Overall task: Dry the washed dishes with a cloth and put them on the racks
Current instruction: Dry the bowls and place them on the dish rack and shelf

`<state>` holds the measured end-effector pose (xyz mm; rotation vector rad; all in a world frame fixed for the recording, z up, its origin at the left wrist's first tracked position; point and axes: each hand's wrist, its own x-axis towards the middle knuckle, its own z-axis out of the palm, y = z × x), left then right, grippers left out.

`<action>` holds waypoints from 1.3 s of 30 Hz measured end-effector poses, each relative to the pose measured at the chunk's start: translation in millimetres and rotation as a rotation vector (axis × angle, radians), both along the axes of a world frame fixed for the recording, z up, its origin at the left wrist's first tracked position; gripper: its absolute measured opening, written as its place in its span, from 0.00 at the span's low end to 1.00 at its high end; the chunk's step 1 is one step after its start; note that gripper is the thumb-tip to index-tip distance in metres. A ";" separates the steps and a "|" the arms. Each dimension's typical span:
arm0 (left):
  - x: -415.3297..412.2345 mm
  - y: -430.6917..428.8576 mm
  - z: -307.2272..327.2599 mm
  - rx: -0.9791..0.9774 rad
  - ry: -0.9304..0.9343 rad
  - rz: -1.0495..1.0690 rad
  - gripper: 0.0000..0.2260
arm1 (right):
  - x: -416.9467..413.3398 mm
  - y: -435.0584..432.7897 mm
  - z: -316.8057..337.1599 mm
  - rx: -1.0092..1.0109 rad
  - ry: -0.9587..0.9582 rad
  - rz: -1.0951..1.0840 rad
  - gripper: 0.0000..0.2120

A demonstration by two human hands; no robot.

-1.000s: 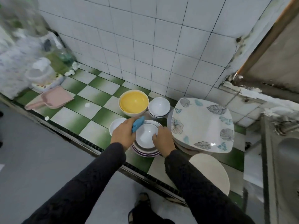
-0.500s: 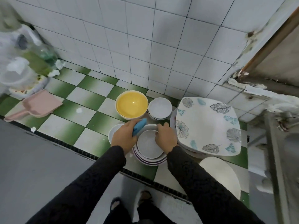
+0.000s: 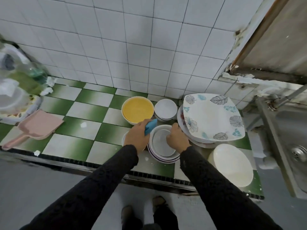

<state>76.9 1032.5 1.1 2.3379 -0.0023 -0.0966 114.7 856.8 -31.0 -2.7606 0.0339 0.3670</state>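
On the green-and-white checkered counter stands a stack of white bowls and plates (image 3: 163, 154). My left hand (image 3: 137, 136) grips a blue cloth (image 3: 150, 127) at the stack's left rim. At the right rim of the top white bowl (image 3: 162, 141), my right hand (image 3: 177, 138) curls its fingers over the edge. Behind the stack are a yellow bowl (image 3: 137, 110) and a small stack of white bowls (image 3: 165, 108). A square leaf-patterned plate (image 3: 211, 117) lies on other plates to the right. A round white plate (image 3: 232, 165) sits at the near right.
A steel sink (image 3: 292, 135) with a tap lies at the far right. On the left of the counter are a pink dustpan (image 3: 36, 127) and plastic bags with containers (image 3: 15, 83). A small white bowl (image 3: 124, 138) is partly hidden under my left hand. White tiled wall behind.
The top bowl has tilted up on its edge between my hands. Both hands stay at the stack while the view shifts slightly.
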 end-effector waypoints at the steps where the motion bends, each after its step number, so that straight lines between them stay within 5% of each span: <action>1: -2.0 2.5 0.3 -0.001 0.004 -0.006 0.22 | 0.0 0.4 0.8 0.004 0.021 -0.015 0.18; 11: -13.8 20.4 1.1 0.017 -0.004 -0.076 0.22 | -10.5 7.3 4.8 0.070 0.152 -0.221 0.26; 17: -9.1 15.1 8.3 -0.023 0.000 -0.071 0.21 | -13.6 8.7 14.4 0.077 0.191 -0.317 0.20; 27: 16.6 3.1 27.1 -0.102 -0.017 -0.049 0.19 | -2.2 9.4 20.3 0.130 0.240 -0.082 0.20; 32: 19.6 3.4 21.7 -0.072 0.009 -0.041 0.19 | -0.6 13.1 21.4 0.177 0.219 -0.074 0.35; 39: 22.4 -0.8 6.9 -0.051 0.043 0.023 0.14 | 2.9 4.7 26.4 -0.106 0.071 0.170 0.38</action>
